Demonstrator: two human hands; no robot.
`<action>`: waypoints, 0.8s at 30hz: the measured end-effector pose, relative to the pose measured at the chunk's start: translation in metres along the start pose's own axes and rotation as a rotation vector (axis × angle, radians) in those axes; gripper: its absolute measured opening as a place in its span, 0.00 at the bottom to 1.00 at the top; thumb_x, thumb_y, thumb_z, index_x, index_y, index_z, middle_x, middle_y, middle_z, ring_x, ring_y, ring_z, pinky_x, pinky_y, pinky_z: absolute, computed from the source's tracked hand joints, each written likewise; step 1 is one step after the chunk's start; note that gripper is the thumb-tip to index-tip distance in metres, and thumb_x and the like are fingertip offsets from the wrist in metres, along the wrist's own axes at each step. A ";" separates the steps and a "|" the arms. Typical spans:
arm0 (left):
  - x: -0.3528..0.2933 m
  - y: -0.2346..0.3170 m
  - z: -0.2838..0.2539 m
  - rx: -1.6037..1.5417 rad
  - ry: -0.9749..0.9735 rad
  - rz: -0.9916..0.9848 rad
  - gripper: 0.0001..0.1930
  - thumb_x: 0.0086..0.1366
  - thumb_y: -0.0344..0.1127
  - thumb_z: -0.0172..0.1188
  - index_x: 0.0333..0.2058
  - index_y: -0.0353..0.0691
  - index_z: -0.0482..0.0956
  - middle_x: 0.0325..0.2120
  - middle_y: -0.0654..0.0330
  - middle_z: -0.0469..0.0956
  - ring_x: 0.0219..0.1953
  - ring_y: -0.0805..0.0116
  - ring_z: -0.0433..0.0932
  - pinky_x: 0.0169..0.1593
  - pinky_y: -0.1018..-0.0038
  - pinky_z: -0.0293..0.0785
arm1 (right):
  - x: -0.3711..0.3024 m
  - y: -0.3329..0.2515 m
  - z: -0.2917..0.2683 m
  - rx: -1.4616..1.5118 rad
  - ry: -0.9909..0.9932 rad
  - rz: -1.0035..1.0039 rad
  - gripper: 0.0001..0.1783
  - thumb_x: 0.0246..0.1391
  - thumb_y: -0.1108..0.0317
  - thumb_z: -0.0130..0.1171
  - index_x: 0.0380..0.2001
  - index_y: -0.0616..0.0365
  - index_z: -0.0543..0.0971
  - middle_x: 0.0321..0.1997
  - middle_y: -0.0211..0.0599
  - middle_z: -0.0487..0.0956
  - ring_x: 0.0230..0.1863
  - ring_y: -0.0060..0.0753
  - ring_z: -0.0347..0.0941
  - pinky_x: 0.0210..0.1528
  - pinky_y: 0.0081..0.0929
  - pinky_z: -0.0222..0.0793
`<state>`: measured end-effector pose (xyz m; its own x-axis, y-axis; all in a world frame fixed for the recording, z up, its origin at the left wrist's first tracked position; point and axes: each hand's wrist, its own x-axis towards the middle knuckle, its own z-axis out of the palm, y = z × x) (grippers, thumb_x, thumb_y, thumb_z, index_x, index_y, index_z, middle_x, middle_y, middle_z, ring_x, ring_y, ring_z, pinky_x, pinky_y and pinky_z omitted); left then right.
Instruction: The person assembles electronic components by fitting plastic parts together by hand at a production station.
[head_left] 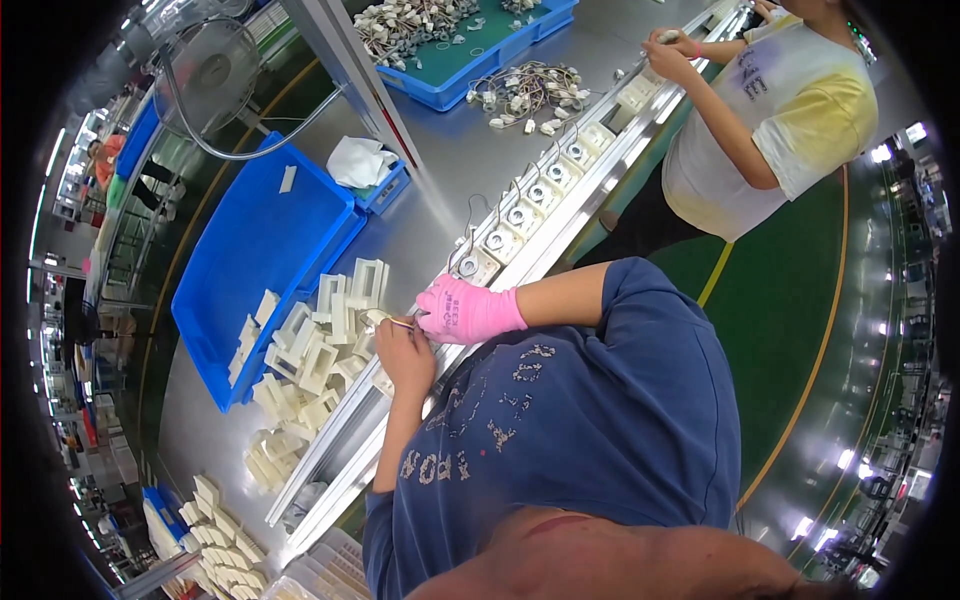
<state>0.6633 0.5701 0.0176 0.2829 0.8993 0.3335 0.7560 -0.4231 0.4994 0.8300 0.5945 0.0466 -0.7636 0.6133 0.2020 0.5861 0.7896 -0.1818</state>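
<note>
Small cream part (pixel 375 317) by the hands (pixel 406 360)

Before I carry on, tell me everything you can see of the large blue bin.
The large blue bin is broad and open-topped, looks like smooth plastic, and sits on the metal table, left of the rail. Inside, a few cream pieces lie along its near right side, and one pale piece near its far end. More cream parts crowd its right wall; contact is unclear.

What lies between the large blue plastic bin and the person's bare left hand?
The head view shows a loose pile of cream, hollow plastic housings between the blue bin and the left hand.
</note>
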 end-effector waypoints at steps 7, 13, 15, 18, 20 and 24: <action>0.007 0.008 0.004 0.174 -0.022 -0.009 0.10 0.49 0.28 0.53 0.33 0.36 0.72 0.31 0.51 0.70 0.36 0.50 0.68 0.40 0.59 0.62 | 0.002 0.014 -0.001 0.037 -0.041 -0.110 0.09 0.47 0.59 0.50 0.27 0.51 0.74 0.33 0.35 0.70 0.34 0.35 0.69 0.36 0.33 0.60; 0.020 0.024 -0.006 0.191 -0.123 0.028 0.12 0.49 0.31 0.55 0.34 0.36 0.74 0.36 0.50 0.74 0.38 0.49 0.72 0.38 0.60 0.67 | 0.022 0.022 -0.027 0.092 0.517 -0.430 0.11 0.43 0.63 0.52 0.31 0.53 0.71 0.39 0.36 0.73 0.43 0.37 0.70 0.43 0.33 0.60; 0.018 0.024 -0.008 0.183 -0.176 -0.056 0.09 0.49 0.31 0.55 0.30 0.34 0.74 0.32 0.50 0.74 0.35 0.50 0.71 0.35 0.61 0.67 | 0.031 0.027 -0.031 0.049 0.042 -0.373 0.11 0.44 0.63 0.50 0.32 0.54 0.71 0.36 0.37 0.76 0.40 0.40 0.72 0.45 0.33 0.61; 0.008 0.011 0.003 0.276 -0.061 0.053 0.04 0.51 0.27 0.52 0.24 0.32 0.71 0.25 0.50 0.70 0.31 0.51 0.68 0.34 0.60 0.65 | 0.034 0.029 -0.035 0.066 -0.296 -0.205 0.11 0.46 0.64 0.49 0.32 0.55 0.71 0.27 0.40 0.77 0.31 0.48 0.74 0.40 0.38 0.65; 0.005 0.009 0.000 0.212 -0.028 0.026 0.04 0.51 0.27 0.52 0.24 0.32 0.71 0.26 0.50 0.70 0.32 0.51 0.68 0.35 0.61 0.65 | 0.034 0.021 -0.041 0.127 -0.466 -0.036 0.11 0.45 0.65 0.49 0.33 0.58 0.70 0.25 0.43 0.76 0.31 0.50 0.74 0.33 0.41 0.68; 0.002 -0.001 0.004 -0.038 0.007 -0.049 0.04 0.51 0.28 0.55 0.25 0.34 0.72 0.26 0.50 0.69 0.33 0.49 0.67 0.37 0.61 0.63 | 0.026 0.037 -0.030 0.158 -0.343 -0.227 0.12 0.42 0.68 0.53 0.32 0.58 0.68 0.25 0.42 0.76 0.29 0.47 0.74 0.30 0.38 0.68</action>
<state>0.6651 0.5725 0.0144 0.2413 0.9184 0.3136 0.7460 -0.3822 0.5453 0.8397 0.6399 0.0739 -0.9296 0.3614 -0.0730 0.3650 0.8744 -0.3196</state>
